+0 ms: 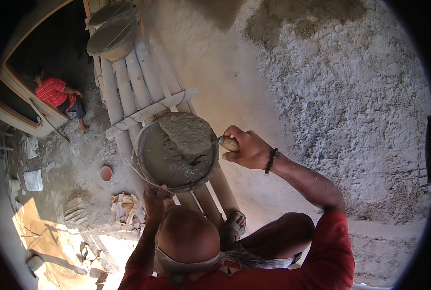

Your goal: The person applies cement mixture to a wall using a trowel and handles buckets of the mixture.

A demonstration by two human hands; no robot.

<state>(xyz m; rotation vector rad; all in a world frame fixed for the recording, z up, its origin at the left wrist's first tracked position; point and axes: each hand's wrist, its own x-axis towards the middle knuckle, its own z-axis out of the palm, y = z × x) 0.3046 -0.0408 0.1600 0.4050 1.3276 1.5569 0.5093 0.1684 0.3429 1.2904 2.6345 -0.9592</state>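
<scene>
A round bucket (152, 157) of wet grey mortar stands on the wooden scaffold planks beneath me. My right hand (244, 150) is closed around the wooden handle of a trowel (228, 143), whose blade, heaped with or hidden by grey mortar (186, 135), is over the right part of the bucket. My left hand (155, 198) grips the near left rim of the bucket, where a thin wire handle hangs. My bent leg and a sandalled foot (234, 224) rest beside the bucket at the lower right.
Two mortar-filled buckets (110, 38) stand farther along the planks (119, 92). A rough, partly plastered wall (341, 121) runs along the right. Below left, a person in red stripes (53, 92) is beside a wooden frame (22, 108); a reddish pot (106, 173) and scraps (126, 208) lie on the floor.
</scene>
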